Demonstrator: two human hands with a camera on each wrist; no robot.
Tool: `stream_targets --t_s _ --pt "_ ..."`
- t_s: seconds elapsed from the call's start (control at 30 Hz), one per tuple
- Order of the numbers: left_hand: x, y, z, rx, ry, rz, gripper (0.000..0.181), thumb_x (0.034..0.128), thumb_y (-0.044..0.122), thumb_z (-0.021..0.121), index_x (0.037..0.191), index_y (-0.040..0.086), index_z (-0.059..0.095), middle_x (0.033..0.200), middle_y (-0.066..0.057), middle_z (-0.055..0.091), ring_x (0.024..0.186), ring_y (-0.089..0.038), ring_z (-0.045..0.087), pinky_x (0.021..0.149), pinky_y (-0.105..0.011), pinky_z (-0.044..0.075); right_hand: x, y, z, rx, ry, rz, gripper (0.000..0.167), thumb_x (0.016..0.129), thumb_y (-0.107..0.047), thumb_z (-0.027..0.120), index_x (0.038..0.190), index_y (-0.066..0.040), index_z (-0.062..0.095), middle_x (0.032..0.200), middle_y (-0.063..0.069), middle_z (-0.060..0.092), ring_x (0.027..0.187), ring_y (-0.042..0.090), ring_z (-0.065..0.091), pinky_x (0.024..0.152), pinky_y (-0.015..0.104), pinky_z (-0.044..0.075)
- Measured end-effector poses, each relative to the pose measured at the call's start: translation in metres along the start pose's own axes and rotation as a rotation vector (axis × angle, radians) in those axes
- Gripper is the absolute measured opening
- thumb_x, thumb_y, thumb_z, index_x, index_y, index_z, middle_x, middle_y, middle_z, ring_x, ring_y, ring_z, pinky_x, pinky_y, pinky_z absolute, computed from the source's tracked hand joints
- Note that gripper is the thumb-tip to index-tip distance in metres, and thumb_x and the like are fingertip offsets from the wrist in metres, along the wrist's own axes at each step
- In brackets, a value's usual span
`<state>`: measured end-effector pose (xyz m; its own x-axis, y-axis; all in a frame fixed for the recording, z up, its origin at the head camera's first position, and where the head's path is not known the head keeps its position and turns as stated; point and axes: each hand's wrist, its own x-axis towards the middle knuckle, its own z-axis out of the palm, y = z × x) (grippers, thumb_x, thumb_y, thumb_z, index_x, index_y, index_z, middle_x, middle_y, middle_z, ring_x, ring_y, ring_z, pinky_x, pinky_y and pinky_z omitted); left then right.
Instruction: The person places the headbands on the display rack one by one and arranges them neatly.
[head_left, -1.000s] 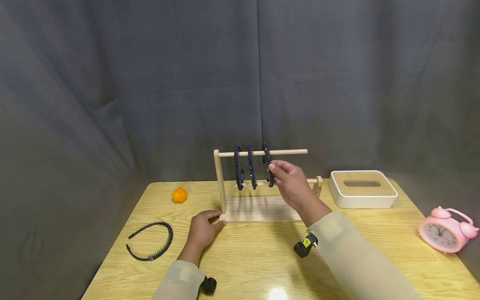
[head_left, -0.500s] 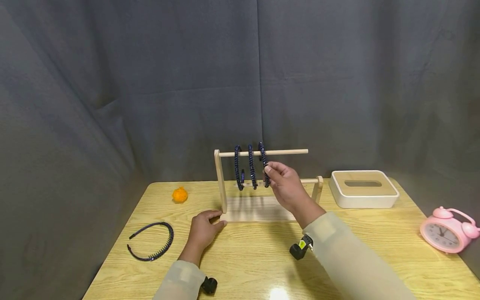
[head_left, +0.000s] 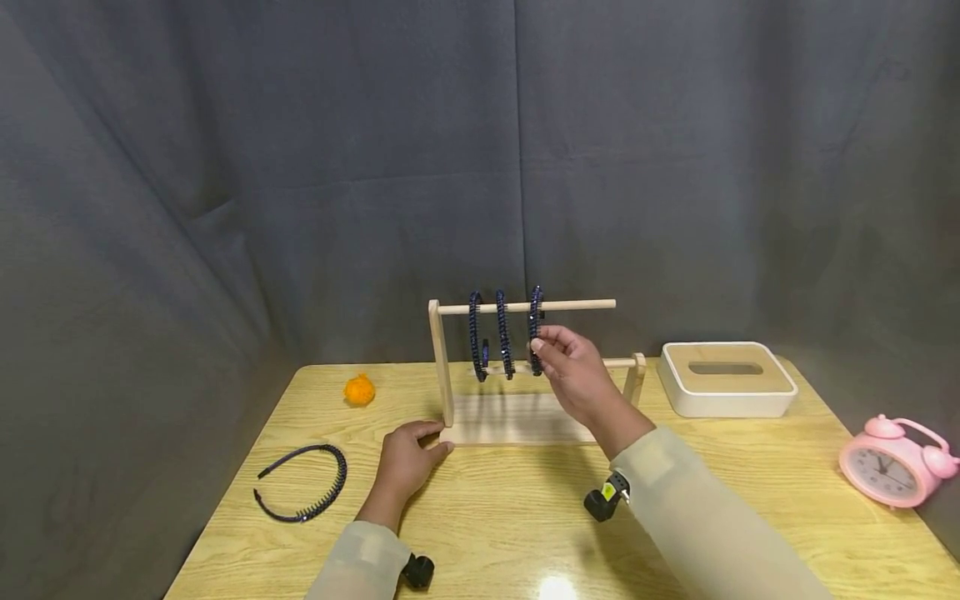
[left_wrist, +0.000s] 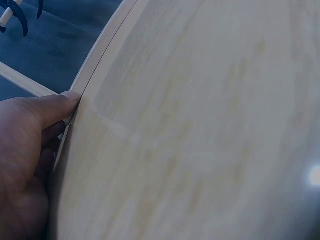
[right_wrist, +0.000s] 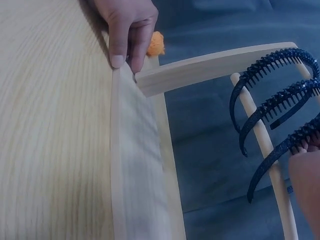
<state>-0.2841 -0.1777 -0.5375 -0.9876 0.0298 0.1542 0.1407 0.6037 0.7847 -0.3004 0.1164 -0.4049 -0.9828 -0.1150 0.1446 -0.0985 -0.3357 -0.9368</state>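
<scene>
A wooden rack (head_left: 517,421) stands on the table, with an upper and a lower rod. My left hand (head_left: 406,462) holds the left front corner of its base, thumb at the front edge. Thumb and fingers of my right hand (head_left: 576,375) pinch a dark blue beaded headband (head_left: 536,310), which hangs over the upper rod. Left of it on that rod hang a second headband (head_left: 503,329) and a third headband (head_left: 474,333), apart from each other. The right wrist view shows the toothed inner sides of the hanging headbands (right_wrist: 280,102). Another headband (head_left: 342,473) lies on the table, left of my left hand.
An orange fuzzy ball (head_left: 359,390) sits at the back left of the table (head_left: 510,525). Right of the rack is a white tissue box (head_left: 731,404) with a wooden top. A pink alarm clock (head_left: 885,467) stands at the right edge. A dark curtain (head_left: 375,208) hangs behind.
My right hand has moved the pinched headband left along the upper rod, then slightly right again, and it now hangs straighter. The left hand has stayed on the rack's corner.
</scene>
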Motion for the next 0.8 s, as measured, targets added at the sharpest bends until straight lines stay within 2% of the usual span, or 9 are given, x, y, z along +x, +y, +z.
stream_targets --t_s 0.2,0.33,0.4,0.57,0.67,0.8 --pt "0.0003 -0.0021 0.0011 -0.028 0.004 -0.002 0.033 0.0966 0.014 0.086 0.129 0.010 0.082 0.137 -0.018 0.074 0.128 -0.037 0.072 0.106 -0.051 0.063 -0.0019 -0.0020 -0.0031 -0.033 -0.016 -0.001 0.014 0.112 -0.005 0.058 0.124 0.003 0.060 0.104 -0.003 0.064 0.099 0.010 0.065 0.090 0.021 0.059" --pt "0.0014 -0.0034 0.0013 -0.037 0.003 -0.007 0.033 0.0958 0.014 0.086 0.129 0.010 0.082 0.137 -0.018 0.074 0.129 -0.037 0.072 0.107 -0.051 0.063 -0.0035 -0.0030 -0.0047 -0.085 -0.009 0.006 0.018 0.112 -0.006 0.058 0.127 0.004 0.061 0.105 -0.003 0.065 0.099 0.010 0.065 0.092 0.021 0.059" --pt "0.0020 -0.0042 0.0011 -0.036 0.001 -0.007 0.034 0.0955 0.014 0.087 0.129 0.011 0.082 0.138 -0.017 0.074 0.129 -0.036 0.072 0.107 -0.050 0.063 -0.0041 -0.0028 -0.0050 -0.111 -0.001 0.007 0.020 0.113 -0.005 0.058 0.129 0.006 0.060 0.104 -0.003 0.064 0.097 0.009 0.063 0.088 0.019 0.057" --pt "0.0029 -0.0060 0.0002 -0.035 0.002 -0.003 0.033 0.0959 0.014 0.086 0.129 0.012 0.083 0.139 -0.017 0.074 0.130 -0.036 0.072 0.107 -0.050 0.063 -0.0029 -0.0014 -0.0054 -0.153 -0.007 -0.010 0.023 0.112 -0.002 0.056 0.130 0.012 0.059 0.104 -0.002 0.065 0.100 0.009 0.066 0.091 0.018 0.058" --pt "0.0032 -0.0071 -0.0001 -0.039 0.002 -0.003 0.033 0.0964 0.015 0.086 0.129 0.013 0.083 0.138 -0.017 0.074 0.130 -0.036 0.072 0.108 -0.050 0.063 -0.0018 -0.0003 -0.0051 -0.155 -0.020 -0.022 0.019 0.112 0.000 0.056 0.127 0.011 0.060 0.106 0.000 0.066 0.104 0.010 0.069 0.097 0.019 0.059" --pt "0.0027 -0.0076 -0.0008 -0.038 0.000 -0.006 0.032 0.0966 0.015 0.086 0.129 0.014 0.083 0.139 -0.016 0.074 0.131 -0.036 0.071 0.108 -0.052 0.062 0.0000 0.0030 -0.0060 -0.155 -0.029 -0.018 0.013 0.112 0.000 0.057 0.122 0.007 0.062 0.108 0.001 0.069 0.102 0.010 0.069 0.096 0.019 0.059"
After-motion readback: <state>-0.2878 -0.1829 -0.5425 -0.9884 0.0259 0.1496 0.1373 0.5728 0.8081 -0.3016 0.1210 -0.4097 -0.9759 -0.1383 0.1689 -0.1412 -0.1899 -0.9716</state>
